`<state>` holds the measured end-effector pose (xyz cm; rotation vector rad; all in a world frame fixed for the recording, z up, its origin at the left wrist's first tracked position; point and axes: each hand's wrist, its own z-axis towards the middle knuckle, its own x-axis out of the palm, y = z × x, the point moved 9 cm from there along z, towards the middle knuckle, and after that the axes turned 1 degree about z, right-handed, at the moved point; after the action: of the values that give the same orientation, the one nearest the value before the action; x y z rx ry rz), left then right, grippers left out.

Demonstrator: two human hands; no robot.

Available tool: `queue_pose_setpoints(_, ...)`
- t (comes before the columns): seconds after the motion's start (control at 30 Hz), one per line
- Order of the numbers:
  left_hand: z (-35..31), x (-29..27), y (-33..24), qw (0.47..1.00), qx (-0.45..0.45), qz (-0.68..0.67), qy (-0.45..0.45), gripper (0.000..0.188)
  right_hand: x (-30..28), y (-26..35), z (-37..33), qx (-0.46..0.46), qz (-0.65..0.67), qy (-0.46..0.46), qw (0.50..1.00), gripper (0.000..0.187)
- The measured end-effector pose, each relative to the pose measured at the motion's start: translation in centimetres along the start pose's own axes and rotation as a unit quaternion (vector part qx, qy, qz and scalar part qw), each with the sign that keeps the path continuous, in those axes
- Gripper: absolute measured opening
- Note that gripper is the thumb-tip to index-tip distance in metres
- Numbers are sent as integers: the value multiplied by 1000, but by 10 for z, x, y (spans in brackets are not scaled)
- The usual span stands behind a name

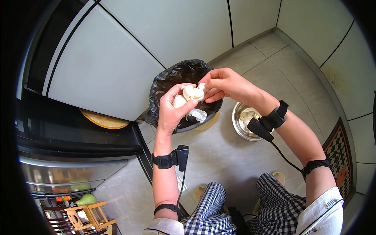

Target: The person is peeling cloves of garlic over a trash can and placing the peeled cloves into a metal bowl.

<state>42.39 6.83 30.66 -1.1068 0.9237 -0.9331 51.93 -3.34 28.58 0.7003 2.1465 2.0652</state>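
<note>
Above a black-lined bin, my left hand (170,107) is closed round a white garlic bulb (192,93), its thumb along the near side. My right hand (221,84) reaches in from the right, thumb and fingers pinched on a small pale piece of garlic (202,87) at the bulb's edge. Whether that piece is loose from the bulb I cannot tell. Under both hands the bin (158,84) stands on the floor, a crumpled white scrap (198,114) near its front rim. Right of it, a steel bowl (236,121) holds several pale pieces, partly hidden by my right wrist strap.
White cabinet doors (109,58) rise behind and left of the bin. A round wooden board (105,119) lies at the left by a dark shelf. Below are my slippered feet, a patterned mat (340,156) at the right, and a small wooden chair (91,217) at lower left.
</note>
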Motion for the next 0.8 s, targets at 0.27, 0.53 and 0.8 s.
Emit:
queue_pose_setpoints(0.27,-2,-5,13,998,-52,-26,-22,44,6,0,0,0,5,14,1000,23)
queue_pose_setpoints(0.53,-2,2,13,998,-64,-13,-10,45,7,-9,4,20,8,5,1000,17)
queue_pose_setpoints(0.8,-2,-4,18,996,-76,-51,-16,43,9,-9,1,25,19,20,999,17)
